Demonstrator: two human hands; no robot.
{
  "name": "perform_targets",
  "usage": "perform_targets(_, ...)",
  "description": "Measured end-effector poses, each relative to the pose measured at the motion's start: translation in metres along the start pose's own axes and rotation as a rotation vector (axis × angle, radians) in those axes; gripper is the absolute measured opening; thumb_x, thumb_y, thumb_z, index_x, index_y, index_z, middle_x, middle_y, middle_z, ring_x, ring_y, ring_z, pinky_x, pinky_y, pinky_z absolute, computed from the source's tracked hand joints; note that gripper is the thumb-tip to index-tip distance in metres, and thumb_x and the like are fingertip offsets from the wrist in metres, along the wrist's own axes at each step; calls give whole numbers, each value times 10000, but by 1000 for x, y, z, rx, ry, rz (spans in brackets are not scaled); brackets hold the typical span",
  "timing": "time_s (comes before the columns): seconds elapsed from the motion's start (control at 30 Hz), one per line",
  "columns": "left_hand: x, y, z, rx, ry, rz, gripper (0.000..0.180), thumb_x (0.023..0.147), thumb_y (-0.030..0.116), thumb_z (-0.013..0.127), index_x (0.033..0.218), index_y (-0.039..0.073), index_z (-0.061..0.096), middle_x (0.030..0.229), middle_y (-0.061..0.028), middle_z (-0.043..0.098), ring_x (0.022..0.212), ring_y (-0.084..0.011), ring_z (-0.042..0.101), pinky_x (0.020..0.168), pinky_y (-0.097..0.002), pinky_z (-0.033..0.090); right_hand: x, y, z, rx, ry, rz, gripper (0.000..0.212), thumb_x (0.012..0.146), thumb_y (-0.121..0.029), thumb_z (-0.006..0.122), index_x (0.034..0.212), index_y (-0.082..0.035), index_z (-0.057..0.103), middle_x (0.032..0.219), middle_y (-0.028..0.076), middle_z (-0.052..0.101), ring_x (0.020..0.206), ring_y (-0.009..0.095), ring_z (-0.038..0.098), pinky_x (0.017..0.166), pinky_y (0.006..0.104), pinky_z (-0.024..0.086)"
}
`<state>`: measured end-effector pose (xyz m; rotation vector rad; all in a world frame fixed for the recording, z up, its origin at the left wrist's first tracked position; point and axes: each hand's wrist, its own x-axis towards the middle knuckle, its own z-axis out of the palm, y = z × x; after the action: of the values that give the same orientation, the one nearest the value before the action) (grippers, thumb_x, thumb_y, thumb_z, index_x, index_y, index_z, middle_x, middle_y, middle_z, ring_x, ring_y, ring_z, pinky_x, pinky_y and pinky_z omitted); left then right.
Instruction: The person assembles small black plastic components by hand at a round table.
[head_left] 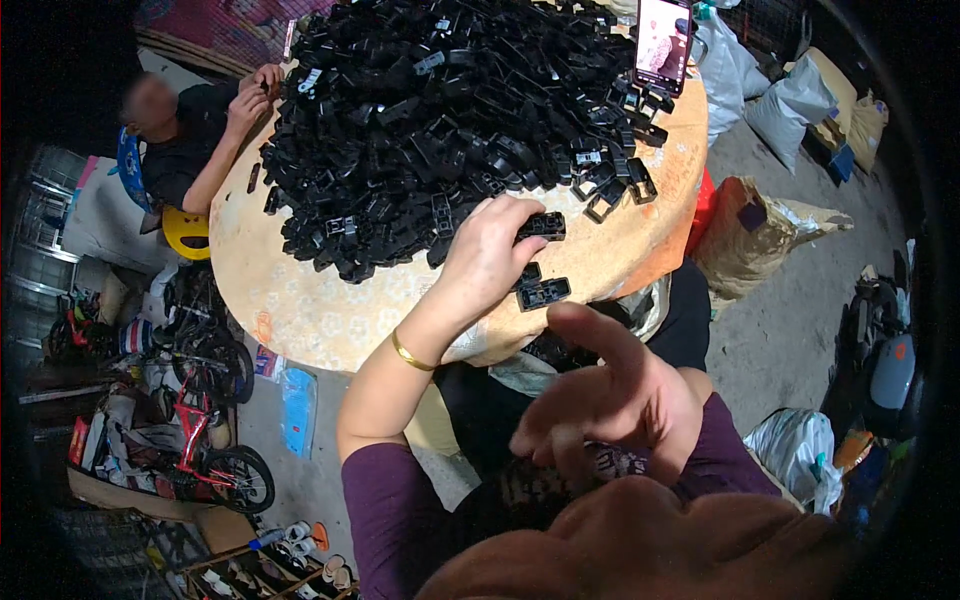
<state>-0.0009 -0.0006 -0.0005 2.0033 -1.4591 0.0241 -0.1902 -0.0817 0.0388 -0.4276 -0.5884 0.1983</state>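
Note:
My left hand, with a gold bracelet at its wrist, reaches over the table's near side. Its fingers and thumb are closed on a small black plastic part with hollow compartments. Just below that hand, near the table edge, lie more black plastic pieces. Closer to me and off the edge, my right hand hangs in the air, slightly blurred. Its fingers are apart and nothing shows in them. A large heap of similar black parts covers much of the round table's patterned cloth.
A phone stands upright at the heap's far right. Across the table at the left, another person's hands hold something small. Filled sacks stand on the floor at right. A red bicycle and shoes are at lower left.

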Motion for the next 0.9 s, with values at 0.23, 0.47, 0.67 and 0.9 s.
perform_targets(0.23,0,0,-3,-2,-23,-33,294,716,95,663,989,18,588,932,-142,585,887,-321,546,781,-381,452,-8,-6,-12,-77,210,-156,951,679,-163,742,1424,-79,157,1273,270,437,928,273,587,858,373,439)
perform_targets(0.47,1,0,0,-2,13,17,287,721,81,666,986,9,584,904,-146,588,873,-317,560,777,-367,456,-66,-38,-110,-1635,1036,-710,586,785,-52,615,1305,25,357,1295,170,424,1185,250,434,1009,354,322)
perform_targets(0.67,1,2,-1,2,0,-7,288,727,98,669,987,7,583,917,-146,590,879,-312,563,779,-364,458,-82,-45,-163,-1156,1216,-534,746,851,-117,589,1409,-6,107,1369,187,348,1260,236,364,1033,358,292)
perform_targets(0.9,-1,0,-1,6,-4,-15,294,726,103,676,990,13,583,908,-141,590,866,-312,562,767,-361,461,-74,-43,-160,-724,1121,-555,635,827,-62,617,1327,49,240,1174,220,541,1033,231,574,899,323,452)
